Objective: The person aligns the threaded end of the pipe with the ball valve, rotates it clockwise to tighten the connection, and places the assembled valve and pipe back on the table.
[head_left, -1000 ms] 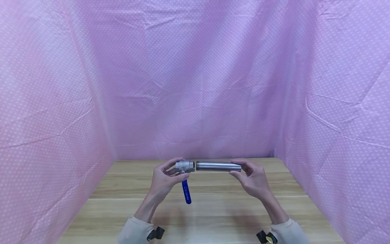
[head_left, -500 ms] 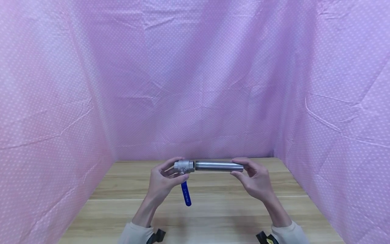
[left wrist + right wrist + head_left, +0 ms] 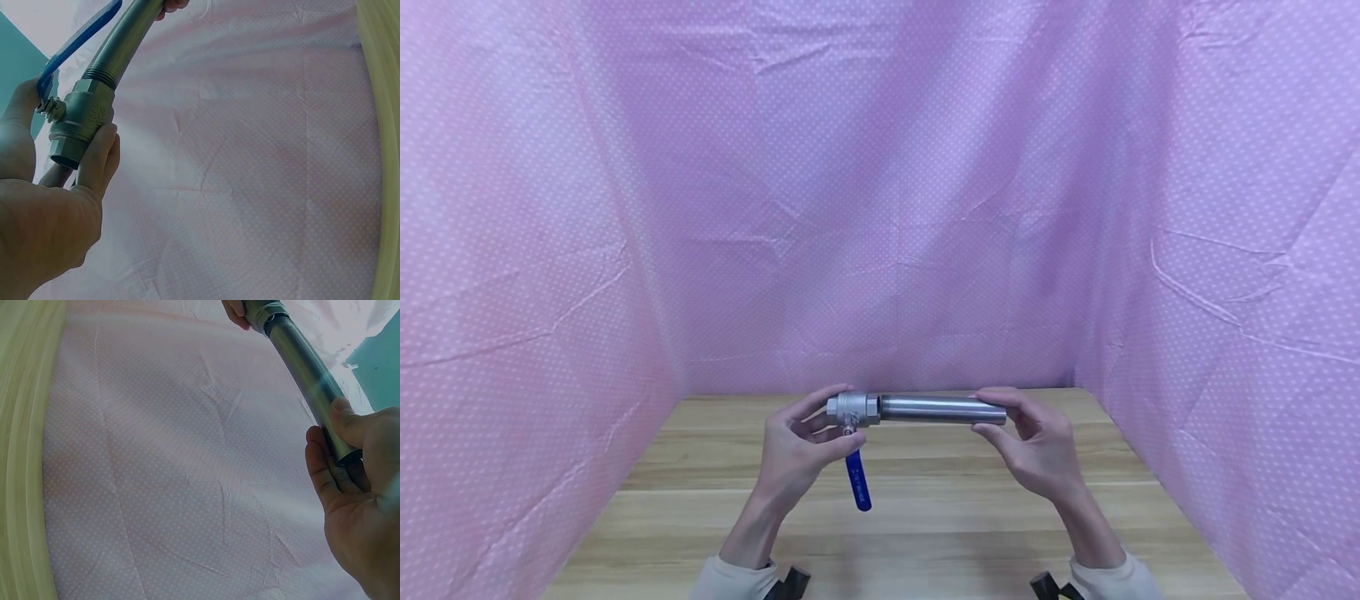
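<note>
From my seat at the far end of the feed, I see the left hand (image 3: 793, 450) holding a metal ball valve (image 3: 853, 408), its fingers drawn in around the body, with the thumb on the near side by the base of the blue lever (image 3: 858, 482). The lever slants down toward the person (I make out pale lettering on it, too small for me to read). The right hand (image 3: 1036, 450) pinches a steel pipe (image 3: 940, 408) near its outer end, thumb on the near side and fingers over the far side, the gap between them just as wide as the tube. I have both parts raised over the wood-grain table (image 3: 917, 533), roughly level and in line, valve on the left, pipe on the right. The left wrist view gives me the pipe's threaded end right at the valve's mouth, with threads showing outside it; I cannot tell how far in it sits, if at all. Pale sleeves (image 3: 1112, 579) cover both forearms, and pink cloth (image 3: 880, 208) with white dots stands behind the table and along both sides.
</note>
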A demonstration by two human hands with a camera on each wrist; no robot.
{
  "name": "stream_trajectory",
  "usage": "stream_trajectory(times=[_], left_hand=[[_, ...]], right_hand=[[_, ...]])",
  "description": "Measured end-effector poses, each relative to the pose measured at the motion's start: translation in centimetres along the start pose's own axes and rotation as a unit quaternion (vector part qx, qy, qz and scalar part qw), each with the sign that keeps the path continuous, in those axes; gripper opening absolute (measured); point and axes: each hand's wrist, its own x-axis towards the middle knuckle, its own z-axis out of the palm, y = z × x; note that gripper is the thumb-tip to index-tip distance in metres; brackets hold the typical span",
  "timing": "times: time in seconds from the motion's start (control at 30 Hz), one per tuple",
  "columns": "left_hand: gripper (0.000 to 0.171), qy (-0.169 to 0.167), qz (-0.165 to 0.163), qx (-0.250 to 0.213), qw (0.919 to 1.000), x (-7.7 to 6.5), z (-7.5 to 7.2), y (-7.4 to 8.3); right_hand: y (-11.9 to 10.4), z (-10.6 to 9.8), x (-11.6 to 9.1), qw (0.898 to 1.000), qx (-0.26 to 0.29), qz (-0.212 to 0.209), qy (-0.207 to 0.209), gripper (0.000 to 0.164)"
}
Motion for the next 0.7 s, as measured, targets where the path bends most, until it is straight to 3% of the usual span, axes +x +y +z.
stream_trajectory(times=[0.13,0.7], left_hand=[[0.07,-0.003,0.007,-0.004,1.0,-0.08,0.11,0.2],[0.07,-0.015,0.05,0.005,0.9986,-0.1,0.47,0.31]], right_hand=[[-0.1,-0.01,-0.01,1.0,0.009,-0.009,0.0,0.04],[-0.14,-0.02,0.11,0.999,0.032,-0.025,-0.005,0.044]])
